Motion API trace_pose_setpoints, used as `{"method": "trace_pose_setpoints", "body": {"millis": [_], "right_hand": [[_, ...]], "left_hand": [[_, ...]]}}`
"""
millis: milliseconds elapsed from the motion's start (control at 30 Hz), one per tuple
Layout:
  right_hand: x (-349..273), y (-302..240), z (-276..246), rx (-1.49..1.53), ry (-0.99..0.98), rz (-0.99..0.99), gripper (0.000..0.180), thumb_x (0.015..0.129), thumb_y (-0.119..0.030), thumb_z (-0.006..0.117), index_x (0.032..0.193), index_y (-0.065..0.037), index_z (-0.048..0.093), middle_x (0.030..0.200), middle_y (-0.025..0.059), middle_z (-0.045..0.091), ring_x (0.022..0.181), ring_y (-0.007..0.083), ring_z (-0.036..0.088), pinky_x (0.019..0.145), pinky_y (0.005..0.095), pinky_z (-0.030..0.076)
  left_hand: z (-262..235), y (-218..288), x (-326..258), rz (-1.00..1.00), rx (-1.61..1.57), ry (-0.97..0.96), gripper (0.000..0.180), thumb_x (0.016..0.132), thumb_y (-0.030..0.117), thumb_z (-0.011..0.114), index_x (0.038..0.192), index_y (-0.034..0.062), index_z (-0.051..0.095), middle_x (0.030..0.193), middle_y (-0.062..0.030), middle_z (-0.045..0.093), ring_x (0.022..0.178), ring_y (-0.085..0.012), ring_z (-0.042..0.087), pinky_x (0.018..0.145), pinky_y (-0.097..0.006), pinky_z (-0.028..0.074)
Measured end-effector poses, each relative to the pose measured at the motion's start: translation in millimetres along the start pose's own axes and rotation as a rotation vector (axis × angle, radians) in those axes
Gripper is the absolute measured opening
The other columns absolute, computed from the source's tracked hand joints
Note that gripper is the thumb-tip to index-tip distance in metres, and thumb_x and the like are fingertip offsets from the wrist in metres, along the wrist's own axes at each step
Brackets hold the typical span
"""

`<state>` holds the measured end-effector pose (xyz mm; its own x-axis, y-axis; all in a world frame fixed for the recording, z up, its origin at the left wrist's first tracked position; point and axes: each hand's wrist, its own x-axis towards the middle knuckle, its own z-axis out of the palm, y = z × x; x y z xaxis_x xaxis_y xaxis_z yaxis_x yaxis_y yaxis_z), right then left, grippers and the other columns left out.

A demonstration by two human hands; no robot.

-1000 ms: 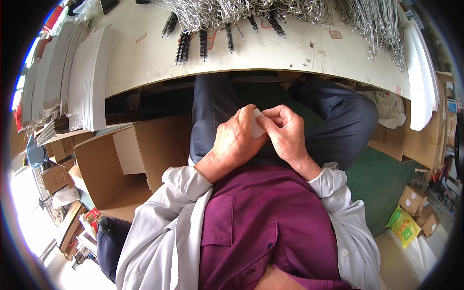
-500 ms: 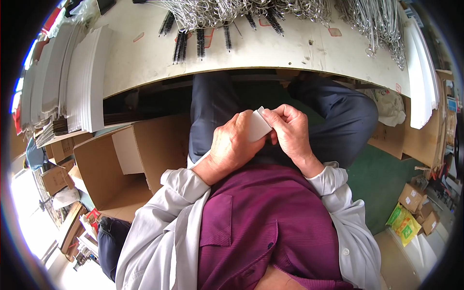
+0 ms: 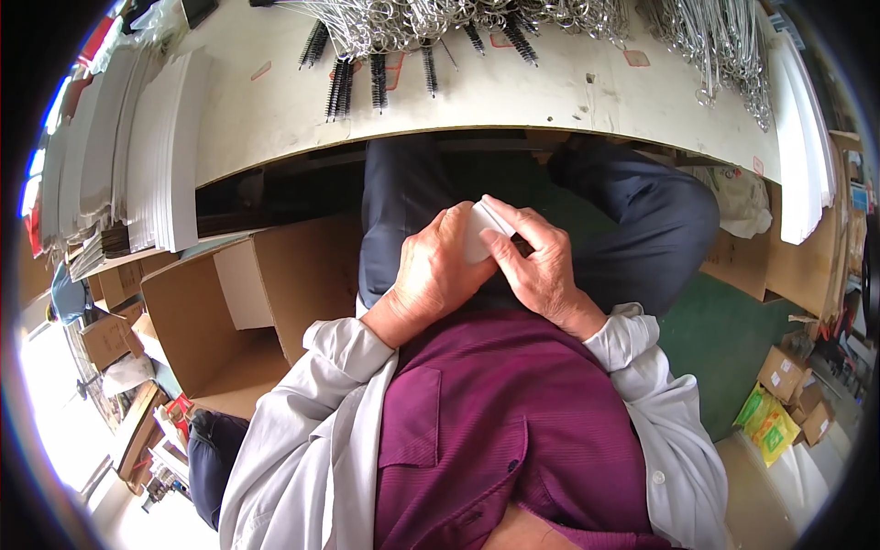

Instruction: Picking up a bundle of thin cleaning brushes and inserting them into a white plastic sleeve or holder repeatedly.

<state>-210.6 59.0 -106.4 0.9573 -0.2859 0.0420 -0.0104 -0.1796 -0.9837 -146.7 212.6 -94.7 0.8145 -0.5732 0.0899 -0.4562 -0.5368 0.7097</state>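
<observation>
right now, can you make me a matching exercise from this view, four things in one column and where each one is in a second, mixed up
Things:
1. small white piece
2. black spiral coils
3. open cardboard box
4. stacks of white sheets

Places:
A. on the floor to the person's left, beside the legs
B. on the left end of the tabletop, standing on edge
C. between the left hand and the right hand, over the lap
D. lying on the tabletop by the heap of wire loops

Pairs: 1-C, 2-D, 3-A, 4-B

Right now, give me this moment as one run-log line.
left hand: holds white card | right hand: pinches same card | place: over lap, below table edge | open cardboard box: at left
</observation>
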Motion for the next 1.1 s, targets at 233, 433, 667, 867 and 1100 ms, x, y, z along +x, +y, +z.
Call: {"method": "trace_pose_setpoints", "body": {"millis": [233, 433, 667, 867, 1100], "right_hand": [[-3, -4, -1, -0.032, -0.142, 0.014, 0.051, 0.093, -0.011, 0.074, 0.139, 0.004, 0.058, 0.117, 0.0250, 0.072, 0.106, 0.0334, 0.073, 0.090, 0.0382, 0.058], [-2, -8, 6, -0.104, -0.146, -0.081, 0.055, 0.092, -0.009, 0.072, 0.142, 0.004, 0.055, 0.119, 0.0280, 0.070, 0.106, 0.0387, 0.072, 0.091, 0.0400, 0.058], [2, -2, 8, -0.054, -0.110, -0.032, 0.043, 0.095, -0.007, 0.070, 0.136, 0.003, 0.062, 0.114, 0.0266, 0.072, 0.101, 0.0309, 0.075, 0.086, 0.0364, 0.058], [17, -7, 6, 0.123, 0.014, 0.055, 0.038, 0.099, -0.007, 0.068, 0.135, 0.004, 0.063, 0.106, 0.0113, 0.076, 0.085, 0.0083, 0.068, 0.074, 0.0271, 0.057], [52, -27, -16, 0.114, 0.015, -0.020, 0.027, 0.098, -0.007, 0.070, 0.123, 0.003, 0.069, 0.103, 0.0124, 0.075, 0.080, 0.0128, 0.072, 0.071, 0.0259, 0.058]], "left_hand": [[4, -11, -4, -0.008, -0.035, -0.041, 0.053, 0.077, 0.018, 0.081, 0.121, -0.0034, 0.058, 0.104, -0.0234, 0.071, 0.091, -0.0404, 0.073, 0.076, -0.047, 0.061], [2, -12, -3, -0.035, -0.059, -0.019, 0.053, 0.077, 0.016, 0.079, 0.122, -0.0033, 0.058, 0.105, -0.0243, 0.071, 0.092, -0.0413, 0.072, 0.078, -0.047, 0.061], [5, -11, -2, -0.055, 0.016, -0.012, 0.047, 0.079, 0.018, 0.077, 0.118, -0.0010, 0.059, 0.100, -0.0222, 0.071, 0.088, -0.0412, 0.072, 0.075, -0.049, 0.060], [-26, 3, 3, -0.056, 0.039, -0.095, 0.064, 0.077, 0.023, 0.084, 0.131, 0.0008, 0.055, 0.105, -0.0214, 0.070, 0.094, -0.0411, 0.071, 0.079, -0.048, 0.059], [-95, -11, 1, -0.103, 0.216, 0.115, 0.055, 0.074, 0.021, 0.088, 0.117, 0.0029, 0.060, 0.105, -0.0188, 0.068, 0.092, -0.0391, 0.070, 0.078, -0.044, 0.059]]}}
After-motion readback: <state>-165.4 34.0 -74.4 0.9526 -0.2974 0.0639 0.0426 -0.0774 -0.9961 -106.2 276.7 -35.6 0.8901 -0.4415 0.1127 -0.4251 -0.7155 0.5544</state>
